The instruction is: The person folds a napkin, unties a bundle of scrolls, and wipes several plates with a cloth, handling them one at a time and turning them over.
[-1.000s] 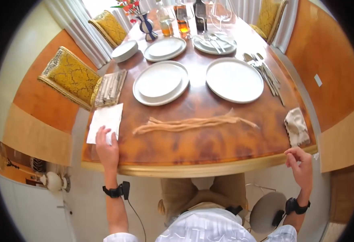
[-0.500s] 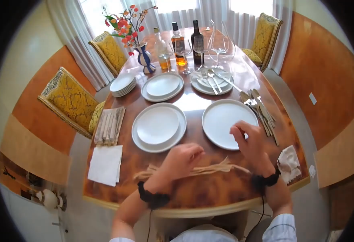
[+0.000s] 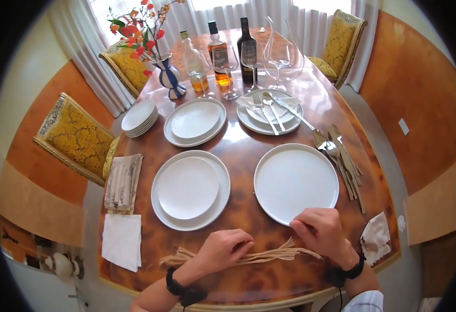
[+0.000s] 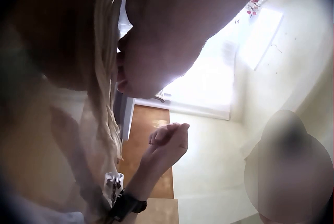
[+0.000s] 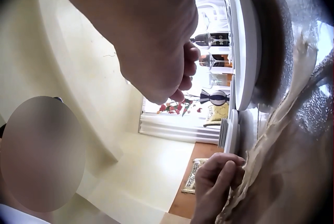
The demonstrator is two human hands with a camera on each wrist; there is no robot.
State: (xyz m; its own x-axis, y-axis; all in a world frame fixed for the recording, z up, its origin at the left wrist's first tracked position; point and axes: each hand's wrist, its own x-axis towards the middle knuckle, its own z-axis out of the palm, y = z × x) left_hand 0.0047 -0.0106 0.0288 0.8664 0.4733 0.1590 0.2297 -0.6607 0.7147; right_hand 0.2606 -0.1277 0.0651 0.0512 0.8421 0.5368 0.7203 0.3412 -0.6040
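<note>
My left hand (image 3: 222, 252) hovers over the left part of a bundle of dried fibre strands (image 3: 277, 254), its fingers loosely curled with nothing in them. Those strands lie across the table close to the front edge. Fingers loosely bent and holding nothing, my right hand (image 3: 321, 231) overlaps the near right rim of a large white plate (image 3: 296, 182) in the head view. In the right wrist view the left hand (image 5: 216, 182) appears beside the strands (image 5: 276, 119), thumb against the forefinger. The left wrist view shows the right hand (image 4: 167, 146) raised, fingers folded in.
Stacked white plates (image 3: 190, 187) sit left of centre, with folded patterned napkins (image 3: 124, 182) and a white napkin (image 3: 121, 242) further left. Cutlery (image 3: 345, 166) and a crumpled cloth (image 3: 376, 239) lie right. Bottles (image 3: 218, 57), stemmed glasses and a flower vase (image 3: 170, 78) stand behind.
Both hands have come from the table's front corners inward over the fibre strands and the right plate. The head view has tilted up, then down slightly. The strands lie as before.
</note>
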